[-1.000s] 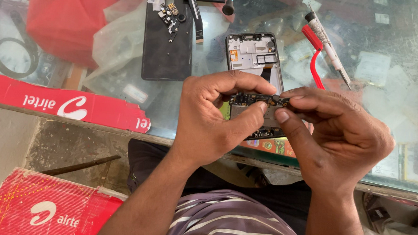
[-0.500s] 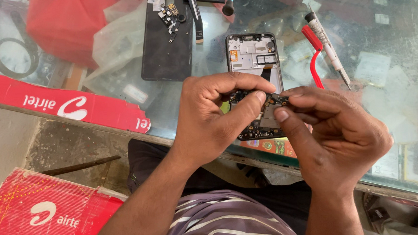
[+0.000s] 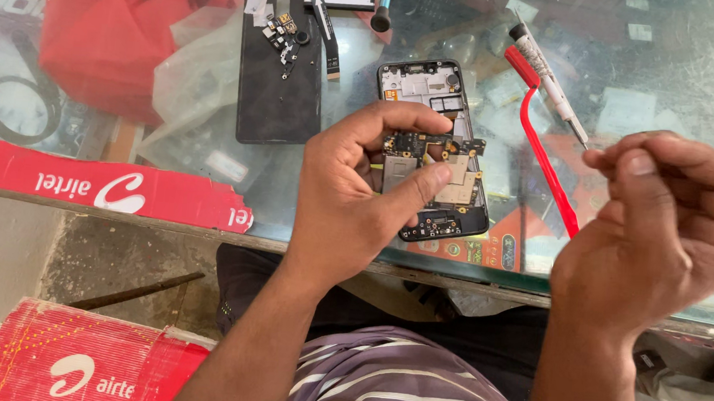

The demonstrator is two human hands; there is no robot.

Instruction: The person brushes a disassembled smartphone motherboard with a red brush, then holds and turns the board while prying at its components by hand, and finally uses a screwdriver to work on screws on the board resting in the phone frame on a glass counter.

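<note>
Fingers [image 3: 412, 192] of the left hand [image 3: 349, 200] pinch a circuit board [image 3: 431, 160] by its edges, thumb at 6 o'clock, index at 12, keeping the contacts untouched. The board sits just above the opened phone [image 3: 436, 147] on the glass counter [image 3: 684, 73]. The right hand [image 3: 656, 230], at 3 o'clock, is curled shut; whether it holds anything cannot be told. A red pry tool [image 3: 544, 155] and a screwdriver [image 3: 550, 80] lie between them, within reach.
</note>
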